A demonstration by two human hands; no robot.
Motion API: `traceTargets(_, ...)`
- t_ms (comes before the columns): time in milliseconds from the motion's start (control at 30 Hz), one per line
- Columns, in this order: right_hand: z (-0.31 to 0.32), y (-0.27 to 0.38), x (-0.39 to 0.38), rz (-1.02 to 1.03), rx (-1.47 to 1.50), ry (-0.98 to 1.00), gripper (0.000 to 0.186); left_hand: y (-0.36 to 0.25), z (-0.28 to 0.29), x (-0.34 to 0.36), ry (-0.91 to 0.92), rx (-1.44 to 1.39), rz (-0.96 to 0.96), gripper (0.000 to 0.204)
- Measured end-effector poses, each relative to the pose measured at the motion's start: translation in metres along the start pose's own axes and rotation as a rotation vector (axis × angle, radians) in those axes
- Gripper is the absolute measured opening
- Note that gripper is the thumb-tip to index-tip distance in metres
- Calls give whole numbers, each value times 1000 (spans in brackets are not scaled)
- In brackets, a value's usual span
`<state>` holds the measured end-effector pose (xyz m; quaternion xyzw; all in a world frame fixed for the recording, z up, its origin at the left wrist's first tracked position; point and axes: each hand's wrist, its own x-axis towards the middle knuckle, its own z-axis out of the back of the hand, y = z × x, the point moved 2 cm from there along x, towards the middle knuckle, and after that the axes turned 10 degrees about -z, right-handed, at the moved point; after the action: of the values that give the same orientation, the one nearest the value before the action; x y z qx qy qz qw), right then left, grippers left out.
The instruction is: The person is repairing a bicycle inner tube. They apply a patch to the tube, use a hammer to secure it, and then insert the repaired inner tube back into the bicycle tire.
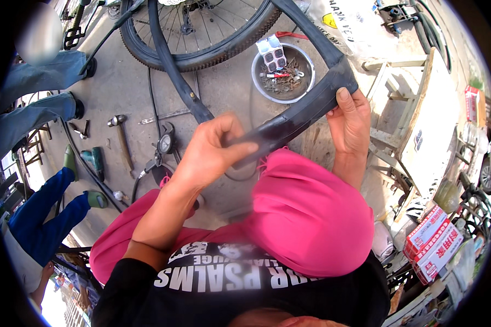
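A black bicycle inner tube [297,121] is stretched flat across my lap, above my pink-clad knee. My left hand [215,147] is closed round its lower left part, thumb on top, a little smeared by motion. At the tube's folded right corner, my right hand [350,117] pinches it, with the thumb in front and the other fingers behind. The rest of the tube runs up to the bicycle wheel [202,60] in front of me. Just beyond the tube stands a metal bowl [283,94] of small metal bits, with a sheet of dark patches [273,54] on it.
A hammer [121,143], a green-handled tool [94,162] and a pressure gauge with a hose [166,143] lie on the floor to the left. A wooden stool [420,114] stands at right, red-and-white boxes [433,242] behind it. Two other people's legs [43,82] show at left.
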<state>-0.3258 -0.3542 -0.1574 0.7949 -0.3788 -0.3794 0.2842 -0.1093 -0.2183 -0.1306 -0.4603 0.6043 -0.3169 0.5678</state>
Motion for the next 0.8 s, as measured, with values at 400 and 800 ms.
traceTargets(400,-8,4,-5,65,-90,4,25,3,-1,-6,35,-9,-62,9)
traceTargets(800,-2,3,-10,53,-21,57,31,3,-4,-4,49,-430,89,15)
